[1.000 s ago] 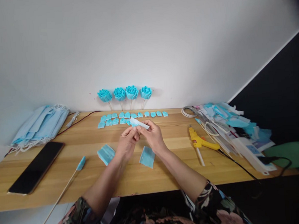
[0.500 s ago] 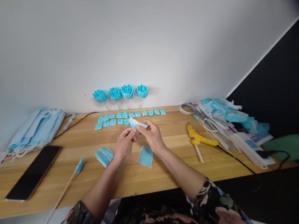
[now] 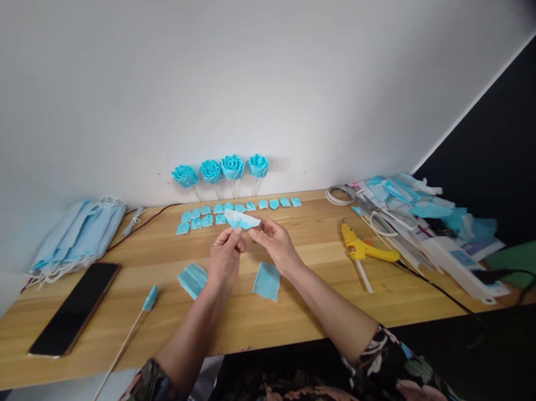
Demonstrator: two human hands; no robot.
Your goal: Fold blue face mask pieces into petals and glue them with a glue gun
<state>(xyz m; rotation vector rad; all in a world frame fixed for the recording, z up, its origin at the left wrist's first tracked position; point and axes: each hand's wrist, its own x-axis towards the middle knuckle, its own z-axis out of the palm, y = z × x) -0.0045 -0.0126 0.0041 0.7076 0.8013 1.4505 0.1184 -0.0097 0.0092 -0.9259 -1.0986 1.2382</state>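
Between both hands is a partly folded piece of blue and white mask fabric [image 3: 242, 219], raised over the middle of the table. My left hand [image 3: 226, 251] pinches its lower left edge between thumb and fingers. My right hand [image 3: 274, 241] grips its right end, thumb in front and fingers behind. Beneath the hands lie two flat blue fabric squares, one square [image 3: 193, 280] left of my left wrist and another square [image 3: 267, 281] beside my right wrist. Behind the held piece, small folded blue petals [image 3: 274, 204] lie in two rows, some hidden by it.
Several blue fabric roses [image 3: 232, 167] on sticks lean at the wall. At left are stacked masks [image 3: 74, 233], a phone [image 3: 75, 309] and a blue-tipped stick [image 3: 118, 355]. A yellow glue gun [image 3: 366, 250], scissors [image 3: 382, 222], tape roll [image 3: 340, 195], fabric scraps [image 3: 399, 195] and power strip [image 3: 458, 270] are right.
The fabric piece has turned in my hands and now shows a wider white face with a blue lower edge. My fingers have shifted along it. The whole view has moved slightly.
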